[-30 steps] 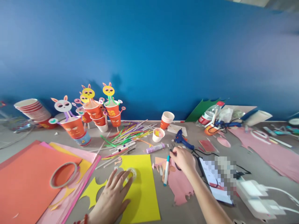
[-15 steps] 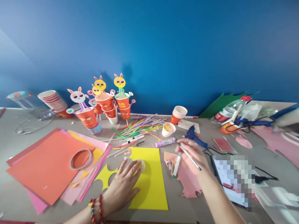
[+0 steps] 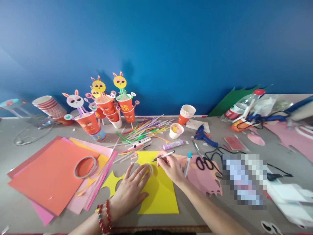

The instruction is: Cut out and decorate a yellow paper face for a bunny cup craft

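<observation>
My left hand point(image 3: 133, 186) lies with outstretched fingers over the left edge of a yellow sheet of paper point(image 3: 162, 195). Its fingertips rest on a small pale, clear ring point(image 3: 150, 169) lying on that sheet; the fingers partly hide it. My right hand point(image 3: 171, 166) pinches a white pen with a black tip point(image 3: 168, 154) above the upper part of the sheet. The pen's tip points left toward the ring; whether it touches the paper I cannot tell. Left of my left hand lies a yellow offcut point(image 3: 111, 182) with rounded cut-outs.
Black-handled scissors point(image 3: 204, 162), a blue-capped marker point(image 3: 187, 163) and cut pink paper point(image 3: 199, 179) lie right of the yellow sheet. Beyond are a glue stick point(image 3: 173, 144) and blue glue gun point(image 3: 204, 137). Left, a tape roll point(image 3: 75, 169) sits on orange paper point(image 3: 49, 176). Decorated cups point(image 3: 89, 124) stand behind.
My right hand has moved left with the pen, from over the pink paper to the yellow sheet, uncovering the scissors. The pen's tip is turned toward the ring. My left hand stays on the sheet.
</observation>
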Available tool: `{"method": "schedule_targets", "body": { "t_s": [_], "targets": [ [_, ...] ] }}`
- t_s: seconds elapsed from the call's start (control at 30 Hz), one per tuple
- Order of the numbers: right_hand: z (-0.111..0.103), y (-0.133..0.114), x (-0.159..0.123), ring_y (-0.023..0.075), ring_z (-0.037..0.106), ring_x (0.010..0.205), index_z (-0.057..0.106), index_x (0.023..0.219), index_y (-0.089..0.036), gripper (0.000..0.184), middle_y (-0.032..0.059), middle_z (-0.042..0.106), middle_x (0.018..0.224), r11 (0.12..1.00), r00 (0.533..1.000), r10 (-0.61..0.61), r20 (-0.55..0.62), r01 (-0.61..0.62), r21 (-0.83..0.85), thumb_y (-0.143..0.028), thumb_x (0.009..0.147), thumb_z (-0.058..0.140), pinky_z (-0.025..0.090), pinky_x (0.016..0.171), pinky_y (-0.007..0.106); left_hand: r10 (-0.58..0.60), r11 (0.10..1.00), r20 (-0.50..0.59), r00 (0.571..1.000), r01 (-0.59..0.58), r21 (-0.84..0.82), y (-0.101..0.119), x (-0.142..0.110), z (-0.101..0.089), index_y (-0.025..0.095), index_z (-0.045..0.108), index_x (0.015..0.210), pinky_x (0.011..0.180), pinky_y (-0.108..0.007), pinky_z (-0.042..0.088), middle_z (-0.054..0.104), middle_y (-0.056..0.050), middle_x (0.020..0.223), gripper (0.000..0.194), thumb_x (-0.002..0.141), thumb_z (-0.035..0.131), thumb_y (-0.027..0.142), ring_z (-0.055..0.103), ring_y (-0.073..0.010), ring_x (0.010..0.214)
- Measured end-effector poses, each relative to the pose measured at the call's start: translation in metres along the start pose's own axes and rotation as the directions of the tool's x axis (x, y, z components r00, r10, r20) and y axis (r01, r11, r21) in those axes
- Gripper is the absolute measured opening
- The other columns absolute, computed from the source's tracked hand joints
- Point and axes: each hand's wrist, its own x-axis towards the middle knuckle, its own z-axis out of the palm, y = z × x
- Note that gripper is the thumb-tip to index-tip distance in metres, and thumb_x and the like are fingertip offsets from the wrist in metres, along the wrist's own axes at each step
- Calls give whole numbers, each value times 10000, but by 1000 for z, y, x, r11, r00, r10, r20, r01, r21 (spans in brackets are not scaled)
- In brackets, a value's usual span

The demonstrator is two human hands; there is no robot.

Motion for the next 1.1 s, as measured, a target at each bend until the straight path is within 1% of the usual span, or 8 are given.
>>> {"method": "schedule_targets", "body": {
  "t_s": [0.1, 0.27, 0.4, 0.53, 0.63, 0.77, 0.9, 1.1],
  "targets": [
    [1, 0, 1, 152, 630, 611, 577, 831, -210, 109, -12, 657, 673, 999, 999, -3, 42, 5, -42, -241, 910, 509, 448, 583, 238, 8, 1000, 2, 1000, -8, 11, -1, 0, 0, 235, 358, 1488, 1233, -499, 64, 358, -66, 1582, 634, 908, 601, 314, 320, -241, 1450],
    [5, 1, 2, 157, 654, 651, 575, 837, -213, 128, -10, 671, 704, 999, 996, -15, 91, 18, -30, -252, 933, 500, 471, 616, 236, 12, 1000, -2, 1000, -12, 19, -1, -1, 0, 229, 370, 1480, 1232, -502, 79, 372, -70, 1574, 623, 911, 604, 330, 325, -242, 1448],
    [6, 2, 2, 154, 645, 640, 570, 835, -212, 135, -11, 666, 708, 999, 994, -16, 105, 19, -29, -258, 938, 496, 466, 607, 233, 14, 1000, -6, 1000, -14, 15, -1, 0, 1, 234, 342, 1496, 1232, -510, 72, 364, -70, 1579, 654, 906, 611, 317, 323, -247, 1449],
    [5, 1, 2, 147, 617, 606, 565, 822, -214, 146, -15, 656, 694, 999, 993, -17, 116, 22, -35, -261, 939, 493, 447, 585, 232, 8, 1000, -3, 1000, -8, 11, 0, 0, 0, 237, 360, 1486, 1231, -507, 95, 378, -77, 1570, 631, 911, 603, 329, 342, -246, 1441],
    [3, -2, 0, 149, 618, 624, 569, 817, -217, 147, -21, 647, 693, 998, 993, -23, 118, 29, -50, -259, 937, 494, 433, 591, 230, 9, 1000, -6, 1000, -9, 19, 0, 0, -1, 224, 376, 1477, 1236, -500, 60, 393, -74, 1563, 615, 915, 599, 339, 335, -237, 1444],
    [0, -7, -8, 145, 612, 611, 564, 816, -229, 146, -33, 645, 693, 989, 994, -22, 106, 37, -140, -263, 938, 491, 412, 580, 223, 3, 1000, -12, 1000, -2, 25, 0, 0, 0, 240, 381, 1477, 1236, -496, 62, 403, -73, 1557, 601, 924, 587, 351, 350, -240, 1437],
    [-3, -9, -21, 157, 622, 610, 568, 846, -238, 156, -18, 669, 714, 971, 996, -29, 85, 48, -235, -293, 953, 469, 416, 590, 233, -2, 1000, -10, 1000, 3, 18, 0, 0, 1, 253, 364, 1489, 1233, -497, 79, 406, -72, 1555, 612, 927, 581, 361, 367, -246, 1428],
    [0, -7, -42, 182, 644, 666, 565, 846, -241, 150, -3, 678, 705, 928, 991, -113, 67, 129, -349, -257, 960, 469, 416, 619, 255, -15, 1000, 6, 1000, 15, 13, 1, 1, 0, 239, 410, 1453, 1232, -497, 66, 410, -65, 1553, 558, 931, 571, 355, 360, -239, 1428]
  ]
}}
